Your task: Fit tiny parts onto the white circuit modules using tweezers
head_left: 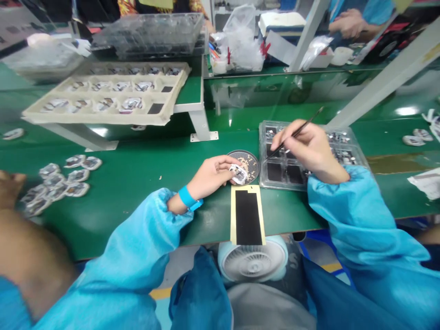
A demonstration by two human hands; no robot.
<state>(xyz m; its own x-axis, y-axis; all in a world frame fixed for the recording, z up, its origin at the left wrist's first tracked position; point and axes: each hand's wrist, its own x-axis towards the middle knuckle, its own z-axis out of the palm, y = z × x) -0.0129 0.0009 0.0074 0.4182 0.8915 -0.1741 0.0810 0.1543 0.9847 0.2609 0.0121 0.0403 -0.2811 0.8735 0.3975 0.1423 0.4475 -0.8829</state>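
Observation:
My left hand (213,174) is closed around a small white-backed part (239,173), held just over the edge of a round metal dish (248,161) of tiny pieces. My right hand (307,147) grips black tweezers (297,133) like a pen, tips pointing down-left toward a clear plastic tray (357,153) with dark square pockets. A yellow-edged sheet with a black strip (248,215) lies at the near edge of the green table. Both arms are in blue sleeves, and a blue band is on the left wrist.
A beige compartment tray (161,117) of parts stands raised at the back left. Loose white parts (60,181) lie left on the table, more at the far right (417,137). Another person's arm (20,247) is at my left. A small fan (252,261) sits below the table edge.

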